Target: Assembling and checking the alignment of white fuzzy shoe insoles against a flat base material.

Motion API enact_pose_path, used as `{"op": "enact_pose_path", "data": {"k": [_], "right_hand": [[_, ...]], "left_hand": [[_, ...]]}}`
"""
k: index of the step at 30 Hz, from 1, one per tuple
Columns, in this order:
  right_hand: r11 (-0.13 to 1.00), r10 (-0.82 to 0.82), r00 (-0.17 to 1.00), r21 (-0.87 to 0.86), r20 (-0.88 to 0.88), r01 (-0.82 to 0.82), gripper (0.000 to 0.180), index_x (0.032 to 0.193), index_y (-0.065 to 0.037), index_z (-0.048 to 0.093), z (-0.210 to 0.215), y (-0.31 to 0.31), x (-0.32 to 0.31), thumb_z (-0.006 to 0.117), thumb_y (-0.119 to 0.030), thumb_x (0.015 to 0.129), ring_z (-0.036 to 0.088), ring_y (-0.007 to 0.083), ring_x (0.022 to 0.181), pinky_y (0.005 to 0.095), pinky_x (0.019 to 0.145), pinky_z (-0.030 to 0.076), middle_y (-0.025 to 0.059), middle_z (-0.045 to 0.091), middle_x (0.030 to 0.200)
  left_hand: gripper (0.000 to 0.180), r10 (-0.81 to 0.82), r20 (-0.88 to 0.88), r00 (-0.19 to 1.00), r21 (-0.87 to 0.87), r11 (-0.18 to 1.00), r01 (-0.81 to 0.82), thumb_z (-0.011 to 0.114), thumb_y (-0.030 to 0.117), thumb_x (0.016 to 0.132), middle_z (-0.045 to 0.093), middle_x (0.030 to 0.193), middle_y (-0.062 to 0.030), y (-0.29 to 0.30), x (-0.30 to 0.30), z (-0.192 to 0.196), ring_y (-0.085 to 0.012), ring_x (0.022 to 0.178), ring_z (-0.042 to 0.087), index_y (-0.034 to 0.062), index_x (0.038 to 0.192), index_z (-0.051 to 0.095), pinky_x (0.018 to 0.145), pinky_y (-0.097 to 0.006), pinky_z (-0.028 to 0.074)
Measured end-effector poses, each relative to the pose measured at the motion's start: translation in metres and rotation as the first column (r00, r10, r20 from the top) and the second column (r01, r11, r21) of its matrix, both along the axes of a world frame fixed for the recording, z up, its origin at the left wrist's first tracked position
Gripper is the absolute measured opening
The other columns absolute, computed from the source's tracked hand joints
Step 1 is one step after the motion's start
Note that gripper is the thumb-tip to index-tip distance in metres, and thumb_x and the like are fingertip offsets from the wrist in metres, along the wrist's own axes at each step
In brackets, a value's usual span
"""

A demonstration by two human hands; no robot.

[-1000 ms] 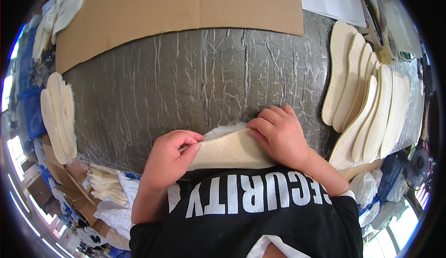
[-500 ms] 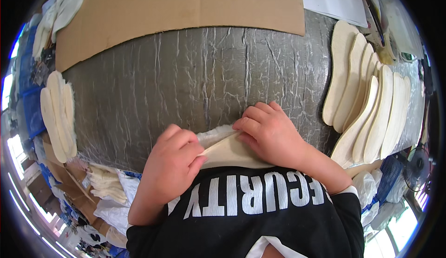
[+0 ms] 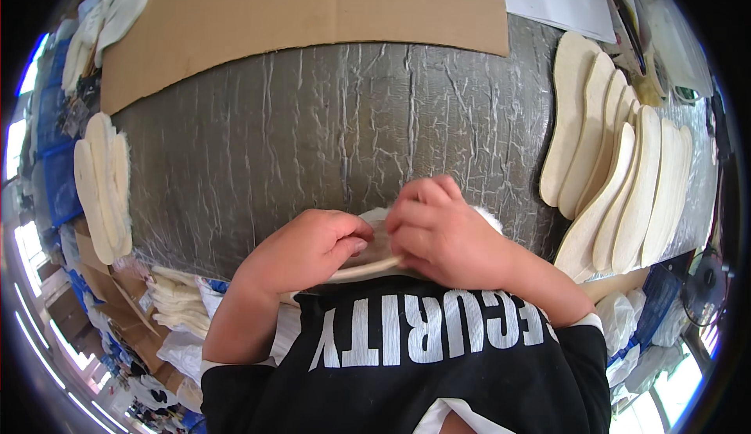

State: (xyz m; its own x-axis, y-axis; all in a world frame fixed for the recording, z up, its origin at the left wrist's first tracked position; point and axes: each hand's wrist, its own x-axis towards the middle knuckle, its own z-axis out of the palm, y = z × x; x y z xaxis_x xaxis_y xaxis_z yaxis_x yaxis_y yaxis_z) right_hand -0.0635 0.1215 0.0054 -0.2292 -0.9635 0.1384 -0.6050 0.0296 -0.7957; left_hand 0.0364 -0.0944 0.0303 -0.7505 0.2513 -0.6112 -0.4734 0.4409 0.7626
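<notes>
My left hand (image 3: pixel 309 250) and my right hand (image 3: pixel 442 231) meet at the near edge of the grey crinkled table top (image 3: pixel 328 129). Between them they grip one cream shoe insole (image 3: pixel 374 256) with a fluffy white lining. The fingers of both hands pinch it from either side, and most of the insole is hidden under them. A tuft of the white lining (image 3: pixel 486 217) shows past my right hand.
A fanned row of cream insoles (image 3: pixel 618 176) lies at the right of the table. A small stack of insoles (image 3: pixel 100 184) sits at the left edge. A brown cardboard sheet (image 3: pixel 313 4) covers the far side. More white insoles (image 3: pixel 176 297) are piled below the table's left corner.
My hands have come together over the insole. A second ago they held it spread out flat; now they cover nearly all of it.
</notes>
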Motion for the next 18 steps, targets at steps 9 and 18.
{"op": "enact_pose_path", "data": {"k": [9,18], "right_hand": [[0.995,-0.083,0.997,0.061,0.003,0.083,0.026,0.097,-0.017,0.065,0.008,0.011,0.0,0.075,-0.014,0.073,0.06,0.0239,0.088,0.0414,0.085,0.041,0.003,0.059,0.092],[0.949,-0.265,0.964,0.177,-0.007,0.262,0.03,0.1,-0.01,0.063,-0.007,0.007,-0.005,0.077,-0.017,0.075,0.064,0.0231,0.083,0.0386,0.08,0.042,0.0041,0.065,0.085]], "left_hand": [[0.027,-0.055,-0.052,0.997,0.06,0.997,0.058,0.062,0.016,0.092,0.068,0.1,-0.021,-0.001,0.011,0.003,-0.035,0.091,0.067,-0.0032,0.112,0.064,0.079,-0.04,0.053],[0.029,0.219,0.164,0.962,0.438,0.857,-0.27,0.06,0.018,0.096,0.069,0.105,-0.0141,-0.018,0.029,-0.008,-0.0167,0.098,0.064,-0.0055,0.114,0.062,0.084,-0.032,0.051]]}}
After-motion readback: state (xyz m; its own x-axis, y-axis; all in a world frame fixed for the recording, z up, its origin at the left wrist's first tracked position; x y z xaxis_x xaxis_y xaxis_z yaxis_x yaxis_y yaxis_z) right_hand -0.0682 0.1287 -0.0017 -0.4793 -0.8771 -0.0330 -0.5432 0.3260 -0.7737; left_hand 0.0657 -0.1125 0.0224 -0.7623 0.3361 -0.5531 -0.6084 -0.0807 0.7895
